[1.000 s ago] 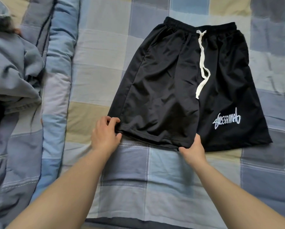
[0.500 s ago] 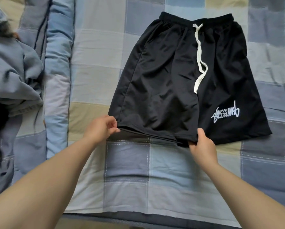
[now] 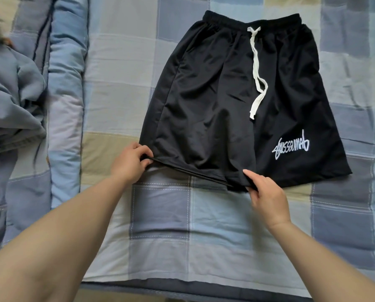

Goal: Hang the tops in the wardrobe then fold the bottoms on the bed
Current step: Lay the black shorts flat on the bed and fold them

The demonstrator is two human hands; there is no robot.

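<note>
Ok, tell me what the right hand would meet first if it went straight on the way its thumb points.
The right hand already pinches the hem of the black shorts; going on up-left, it would likely slide over that same leg, not the white drawstring.

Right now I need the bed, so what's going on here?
A person is folding black shorts laid flat on the checked quilt. The left hand pinches the outer corner of one leg's hem, the right hand its inner corner, lifting that hem slightly. No fold is made yet. Grey clothes lie bunched at the left.
</note>
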